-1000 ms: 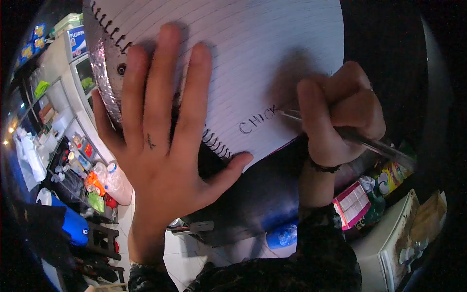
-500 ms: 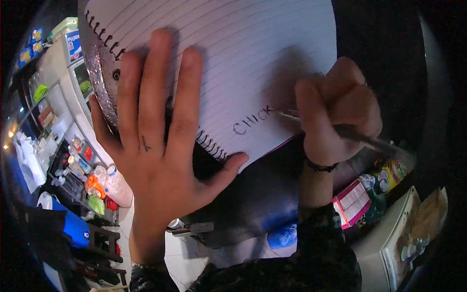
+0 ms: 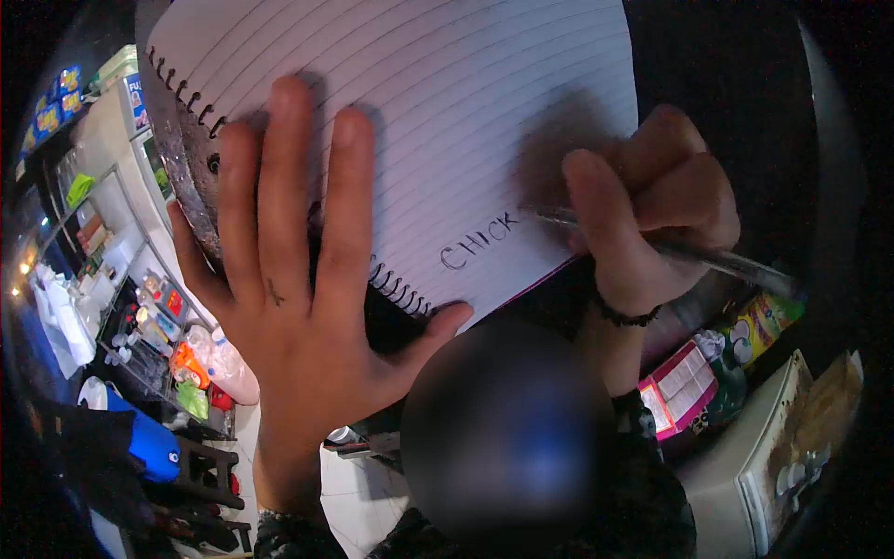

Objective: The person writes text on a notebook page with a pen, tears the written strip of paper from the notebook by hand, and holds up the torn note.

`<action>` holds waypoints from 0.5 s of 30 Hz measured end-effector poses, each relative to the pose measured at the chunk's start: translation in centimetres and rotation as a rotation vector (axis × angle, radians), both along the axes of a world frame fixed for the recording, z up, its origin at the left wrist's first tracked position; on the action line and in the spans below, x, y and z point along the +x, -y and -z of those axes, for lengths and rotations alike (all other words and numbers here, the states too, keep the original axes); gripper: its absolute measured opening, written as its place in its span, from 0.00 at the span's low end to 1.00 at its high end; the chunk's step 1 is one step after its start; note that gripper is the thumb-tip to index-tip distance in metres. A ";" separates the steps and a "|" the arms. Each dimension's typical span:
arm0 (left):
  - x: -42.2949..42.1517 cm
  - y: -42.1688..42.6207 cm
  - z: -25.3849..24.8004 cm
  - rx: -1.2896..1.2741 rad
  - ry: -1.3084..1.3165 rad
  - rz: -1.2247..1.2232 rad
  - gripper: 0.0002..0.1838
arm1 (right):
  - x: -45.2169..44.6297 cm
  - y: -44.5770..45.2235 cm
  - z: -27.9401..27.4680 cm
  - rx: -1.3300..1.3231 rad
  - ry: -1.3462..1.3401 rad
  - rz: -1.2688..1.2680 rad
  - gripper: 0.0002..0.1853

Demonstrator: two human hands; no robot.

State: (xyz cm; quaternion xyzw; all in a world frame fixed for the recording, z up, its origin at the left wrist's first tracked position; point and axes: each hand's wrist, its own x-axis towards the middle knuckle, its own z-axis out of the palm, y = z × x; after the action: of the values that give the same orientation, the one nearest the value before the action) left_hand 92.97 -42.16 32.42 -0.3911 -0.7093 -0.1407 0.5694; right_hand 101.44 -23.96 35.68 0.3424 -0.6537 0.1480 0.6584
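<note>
A spiral notebook (image 3: pixel 447 121) with lined white pages lies in front of me, the handwritten letters "CHICK" (image 3: pixel 477 242) near its lower edge. My left hand (image 3: pixel 303 270) rests palm down with fingers spread across the notebook's coil side, thumb at the page's bottom corner. A pen (image 3: pixel 722 261) with a clear barrel is gripped in my right hand (image 3: pixel 652 214), which sits at the right part of the page. The pen's tip is at the paper just right of the K.
Shelves with bottles and bags (image 3: pixel 154 317) stand at the left, near a blue container (image 3: pixel 140 433). At the lower right are a pink-edged packet (image 3: pixel 680 387) and a white appliance (image 3: pixel 745 466). A dark blurred round patch covers the lower middle.
The K has been completed, and the pen tip has shifted slightly away from it. The view has moved a little, and a blurred round patch now covers the lower middle.
</note>
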 end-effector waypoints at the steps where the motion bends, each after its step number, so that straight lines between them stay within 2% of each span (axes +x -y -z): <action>1: 0.0 0.0 0.0 -0.002 -0.003 0.003 0.54 | 0.0 0.0 -0.2 0.050 -0.011 0.025 0.17; 15: 0.0 0.1 0.0 -0.011 -0.004 -0.007 0.54 | -0.5 -0.2 -0.6 0.069 -0.005 0.017 0.18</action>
State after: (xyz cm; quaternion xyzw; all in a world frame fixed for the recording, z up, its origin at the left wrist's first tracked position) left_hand 92.96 -42.22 32.45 -0.3919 -0.7102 -0.1339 0.5693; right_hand 100.95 -23.71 36.28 0.3594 -0.6596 0.1190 0.6492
